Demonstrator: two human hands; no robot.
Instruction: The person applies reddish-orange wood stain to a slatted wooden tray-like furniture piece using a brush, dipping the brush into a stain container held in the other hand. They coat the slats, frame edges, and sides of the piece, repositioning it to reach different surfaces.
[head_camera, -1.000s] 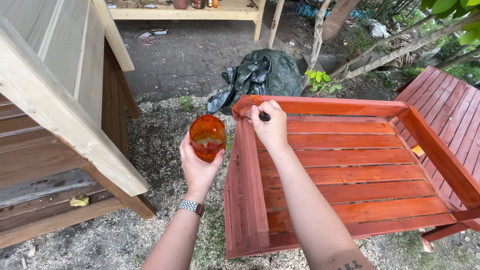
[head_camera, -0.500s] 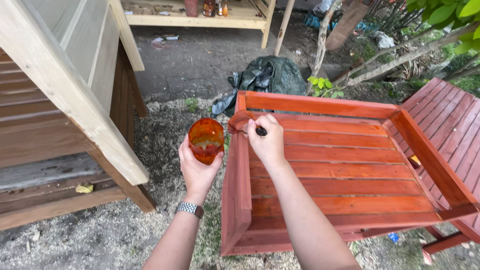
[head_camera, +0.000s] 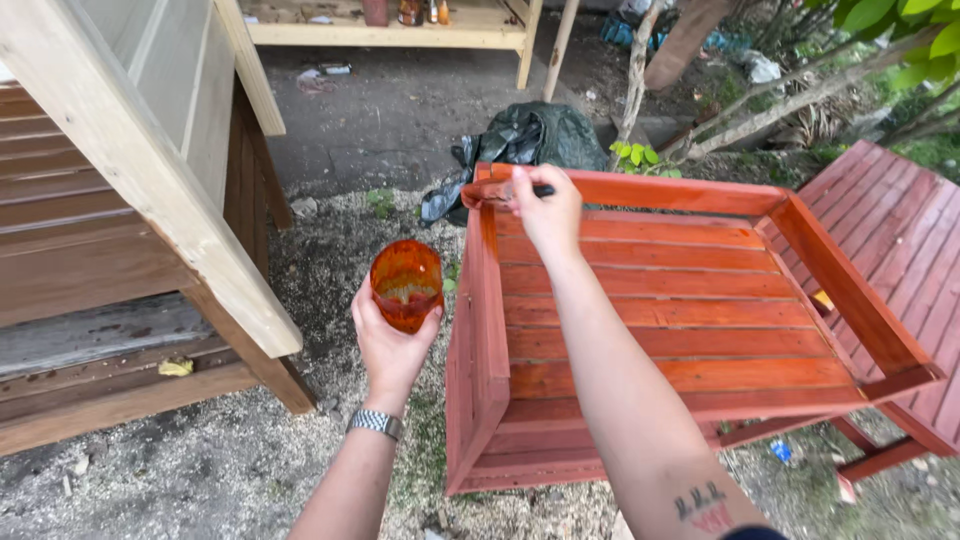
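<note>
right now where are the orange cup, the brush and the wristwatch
orange cup (head_camera: 405, 284), head view, on its stained side wall above the left hand's fingers
brush (head_camera: 541, 190), head view, on the dark handle beside the right hand
wristwatch (head_camera: 376, 423), head view, on its metal band

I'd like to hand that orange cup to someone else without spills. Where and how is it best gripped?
Probably around the orange cup's side wall near the base, coming from below and beside it, as the left hand does. It stands upright with an open, stain-coated mouth, so fingers should stay off the rim.
</note>
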